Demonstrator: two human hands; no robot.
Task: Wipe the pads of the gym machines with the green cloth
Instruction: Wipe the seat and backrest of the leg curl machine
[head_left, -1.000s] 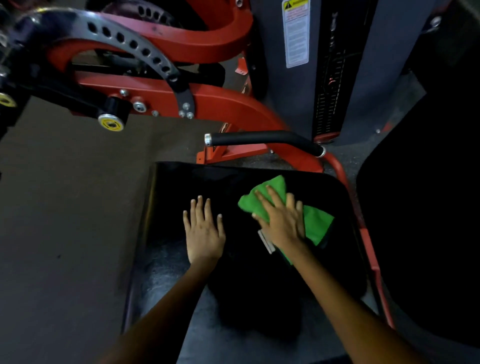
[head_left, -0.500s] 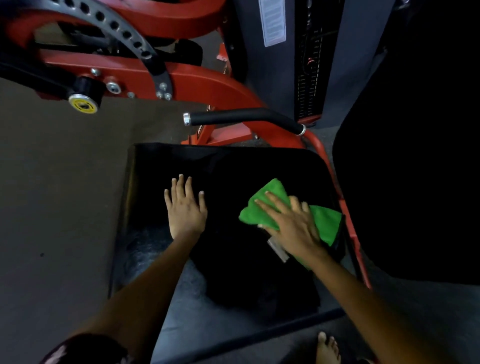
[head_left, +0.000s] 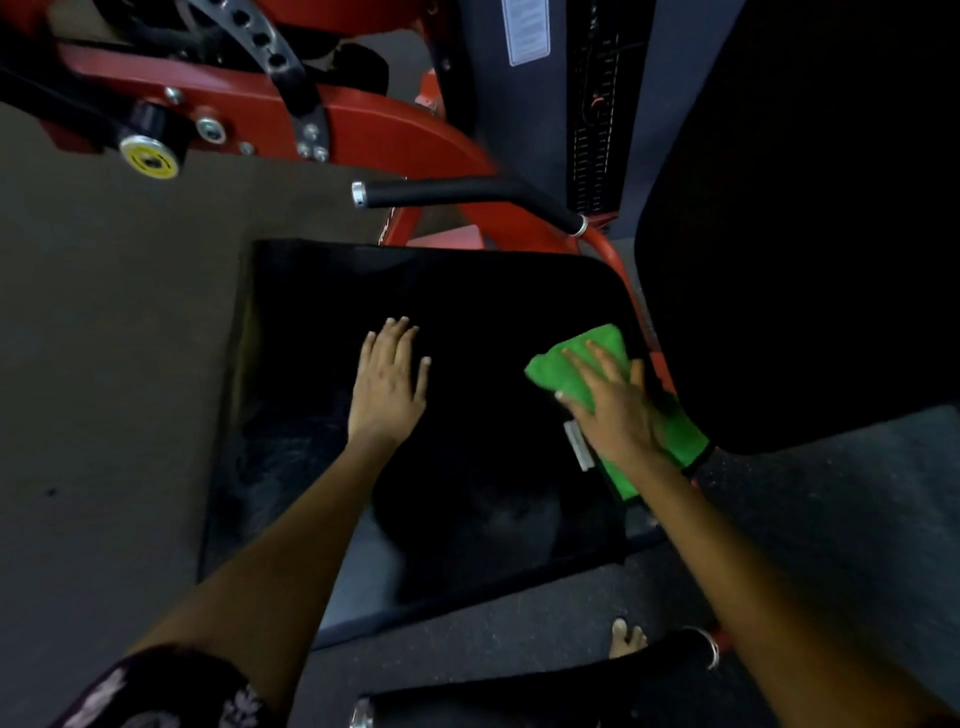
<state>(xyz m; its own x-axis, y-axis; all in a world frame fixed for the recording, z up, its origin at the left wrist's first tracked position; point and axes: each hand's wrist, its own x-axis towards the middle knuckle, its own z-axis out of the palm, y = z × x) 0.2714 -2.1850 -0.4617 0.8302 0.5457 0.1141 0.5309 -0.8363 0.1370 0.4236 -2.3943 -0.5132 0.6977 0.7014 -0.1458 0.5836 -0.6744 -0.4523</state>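
A black seat pad (head_left: 322, 312) of a red gym machine lies flat below me. My left hand (head_left: 387, 384) rests flat on its middle with straight fingers. My right hand (head_left: 610, 402) presses the green cloth (head_left: 582, 358) onto the pad's right edge, fingers spread and straight on top of the cloth. A white tag sticks out from under the cloth beside that wrist. Part of the cloth hangs over the pad's right side, next to the red frame tube.
A black handle bar (head_left: 457, 192) juts out above the pad. Behind it stand the red frame (head_left: 374, 124) and the grey weight-stack housing (head_left: 524, 104). A tall black back pad (head_left: 805, 234) fills the right. My bare foot (head_left: 626, 636) stands on the dark floor.
My right hand has slid the green cloth rightwards across the pad to its right edge. My left hand has stayed flat on the pad. My head has pulled back, showing the pad's near edge.
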